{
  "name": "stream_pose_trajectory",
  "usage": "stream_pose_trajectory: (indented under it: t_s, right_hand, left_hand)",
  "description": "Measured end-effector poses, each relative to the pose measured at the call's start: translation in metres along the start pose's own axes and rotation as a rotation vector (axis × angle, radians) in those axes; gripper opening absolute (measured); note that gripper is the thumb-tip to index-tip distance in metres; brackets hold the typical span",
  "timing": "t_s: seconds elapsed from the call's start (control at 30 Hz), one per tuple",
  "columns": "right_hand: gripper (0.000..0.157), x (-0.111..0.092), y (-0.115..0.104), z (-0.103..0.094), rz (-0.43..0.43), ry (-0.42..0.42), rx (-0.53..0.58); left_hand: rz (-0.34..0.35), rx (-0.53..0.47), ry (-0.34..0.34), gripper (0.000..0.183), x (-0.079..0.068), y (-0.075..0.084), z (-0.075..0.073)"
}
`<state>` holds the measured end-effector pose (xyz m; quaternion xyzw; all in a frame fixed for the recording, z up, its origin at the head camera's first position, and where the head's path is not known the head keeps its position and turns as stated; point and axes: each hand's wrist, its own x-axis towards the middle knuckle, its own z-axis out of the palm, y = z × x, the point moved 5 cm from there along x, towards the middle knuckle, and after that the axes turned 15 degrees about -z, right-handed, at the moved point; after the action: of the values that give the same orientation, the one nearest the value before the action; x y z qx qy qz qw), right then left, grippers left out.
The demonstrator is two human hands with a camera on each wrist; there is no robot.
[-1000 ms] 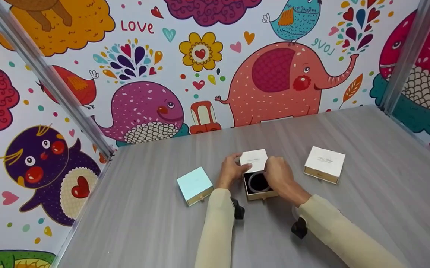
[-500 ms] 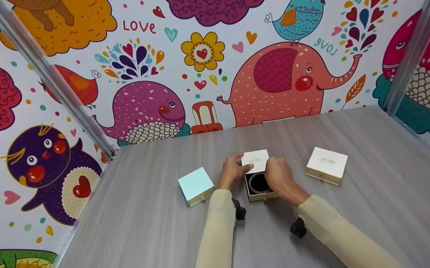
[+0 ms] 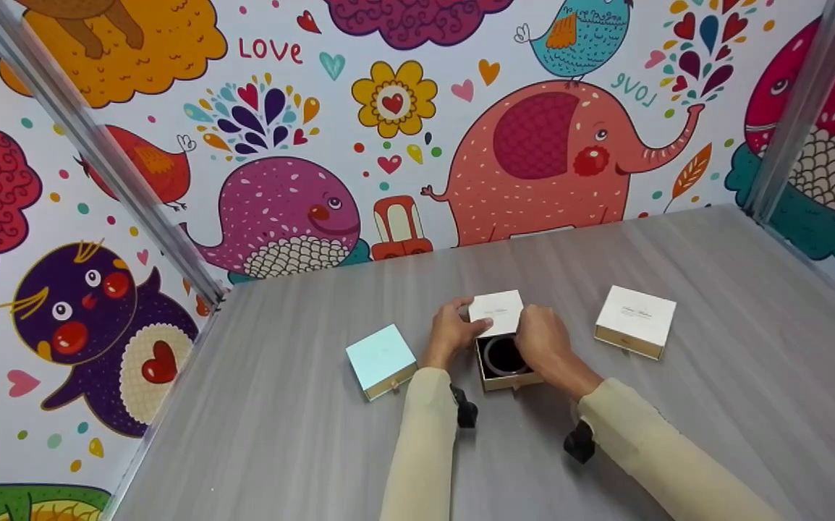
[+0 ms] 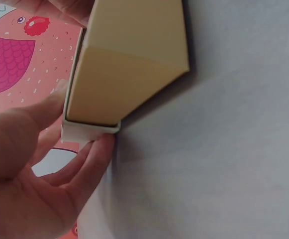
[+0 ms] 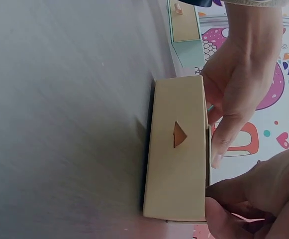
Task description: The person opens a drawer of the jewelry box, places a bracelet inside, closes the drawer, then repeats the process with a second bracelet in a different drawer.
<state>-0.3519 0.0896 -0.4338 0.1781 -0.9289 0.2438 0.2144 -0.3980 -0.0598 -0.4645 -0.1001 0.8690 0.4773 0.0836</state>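
Observation:
A small white box point(image 3: 497, 311) with printed lettering lies in the middle of the table, its tan drawer point(image 3: 511, 382) slid out towards me. Inside the drawer's dark lining rests a grey round bangle point(image 3: 488, 354). My left hand point(image 3: 450, 333) holds the white sleeve by its left side, thumb on top; in the left wrist view its fingers reach along the sleeve's edge. My right hand point(image 3: 544, 340) has curled fingers at the bangle's right side, over the drawer's edge. In the right wrist view, thumb and forefinger come together there; the fingertips are partly hidden.
A pale blue box point(image 3: 381, 362) with a tan front sits left of my left hand. Another white box point(image 3: 634, 322) stands to the right. The grey table point(image 3: 280, 434) meets a wall with cartoon animals at the back and metal posts point(image 3: 121, 166) at the corners.
The view has shifted slightly. Both hands keep almost the same place on the box and at the bangle, and the drawer stays pulled out.

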Motion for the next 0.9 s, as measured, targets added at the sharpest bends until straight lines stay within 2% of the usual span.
stream_pose_trajectory:
  t_s: [0.13,0.27,0.33,0.43,0.63,0.9]
  right_hand:
    - [0.037,-0.002,0.000,-0.004,-0.018,0.009,0.047]
    - [0.027,-0.003,0.005,-0.003,0.010,-0.033,0.117]
    - [0.018,-0.004,0.007,-0.002,0.017,-0.035,0.139]
    - [0.012,-0.006,0.009,-0.002,0.035,-0.042,0.175]
    - [0.010,-0.010,0.010,-0.003,0.076,-0.054,0.219]
    - [0.007,-0.018,0.004,-0.004,0.076,-0.010,0.375]
  left_hand:
    - [0.004,-0.009,-0.006,0.055,-0.001,0.001,0.000]
    - [-0.008,-0.013,-0.009,0.056,-0.002,0.000,0.000]
    - [-0.012,-0.011,-0.009,0.056,-0.002,-0.001,0.000]
    - [-0.016,-0.002,-0.007,0.056,-0.002,-0.001,0.001]
    - [-0.045,-0.005,-0.026,0.056,0.000,-0.002,0.003]
    - [-0.053,-0.015,-0.033,0.056,0.001,-0.003,0.003]
